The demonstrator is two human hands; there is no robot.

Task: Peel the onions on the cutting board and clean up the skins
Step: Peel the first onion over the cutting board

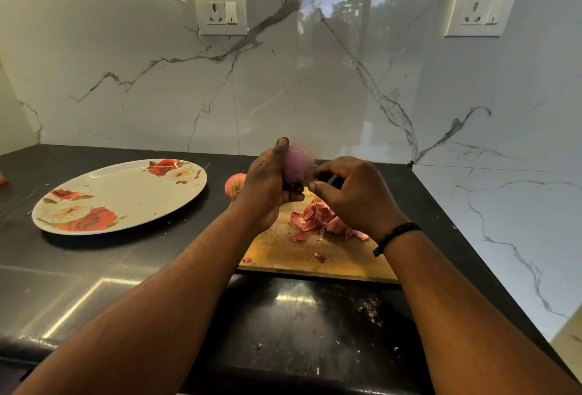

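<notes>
While papery flakes speckle the glossy black surface (132,268) nearest the camera, the wooden cutting board (283,252) beyond carries a heap of crinkled pink skins (318,219). Above it, the left hand (267,189) grips a smooth, purple, nearly bare onion (299,164) in the air, and the right hand (356,193) pinches at its side with curled fingers. That slick bulb could slip from the grip and roll. Behind the left hand an unpeeled onion (234,185) sits, with an oval rose-patterned plate (126,193) left, before the veined marble wall.
</notes>
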